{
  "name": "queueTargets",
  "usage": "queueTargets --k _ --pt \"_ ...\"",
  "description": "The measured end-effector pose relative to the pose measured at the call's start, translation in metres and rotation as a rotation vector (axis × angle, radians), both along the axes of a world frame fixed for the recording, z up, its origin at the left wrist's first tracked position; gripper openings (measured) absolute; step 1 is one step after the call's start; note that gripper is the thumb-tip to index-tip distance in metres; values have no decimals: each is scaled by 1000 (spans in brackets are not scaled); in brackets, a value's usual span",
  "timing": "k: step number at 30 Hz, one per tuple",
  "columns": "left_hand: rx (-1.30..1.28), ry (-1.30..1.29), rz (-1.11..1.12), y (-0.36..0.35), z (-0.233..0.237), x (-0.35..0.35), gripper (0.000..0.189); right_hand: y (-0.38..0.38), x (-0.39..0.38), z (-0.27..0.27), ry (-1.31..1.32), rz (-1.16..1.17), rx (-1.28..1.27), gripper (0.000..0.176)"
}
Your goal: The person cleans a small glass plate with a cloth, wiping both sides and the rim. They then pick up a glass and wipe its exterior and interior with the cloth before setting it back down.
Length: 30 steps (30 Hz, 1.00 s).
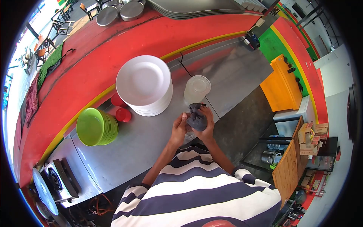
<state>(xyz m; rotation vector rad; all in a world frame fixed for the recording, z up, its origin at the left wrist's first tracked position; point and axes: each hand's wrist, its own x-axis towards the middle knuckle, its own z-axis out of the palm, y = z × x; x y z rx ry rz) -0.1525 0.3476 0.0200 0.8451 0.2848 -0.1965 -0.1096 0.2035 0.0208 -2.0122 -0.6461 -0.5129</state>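
A bunched dark grey cloth (197, 120) is between my two hands, close in front of my body. My right hand (207, 128) is closed around its right side. On the other side, my left hand (179, 128) has its thumb raised and its fingers curled against the cloth. Whether something is wrapped inside the cloth is hidden. Just beyond it stands a stack of clear plastic cups (196, 89). Partly covered by my hands, a clear, round-rimmed item (190, 135) shows below the cloth.
On the metal counter (132, 151) stand a tall stack of white plates (144, 85), a stack of green bowls (96, 126) and red cups (123, 114). A gas stove (58, 181) sits at the left end. A red ledge (181, 38) runs behind, holding metal trays (196, 9).
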Motion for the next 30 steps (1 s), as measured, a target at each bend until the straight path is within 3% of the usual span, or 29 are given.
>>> queueTargets --k 3,6,15,21,24,27,30 --pt "5 -10 -56 7 -2 -4 48 3 0 -5 6 -81 49 61" --pt "-9 -14 -65 15 5 -6 50 5 2 -17 327 -121 352 54" --pt "-224 -66 99 20 10 -6 43 -4 4 -19 459 -54 350 51" --pt "-232 -32 107 16 10 1 42 1 -27 -21 286 -8 248 65" --pt "-243 -25 89 11 5 6 43 5 -33 -19 146 -16 49 71" --pt "-157 -35 45 3 1 8 45 10 -28 -4 30 -27 -147 66" --pt "-90 -25 28 -1 5 11 47 12 -23 1 43 -72 -172 68"
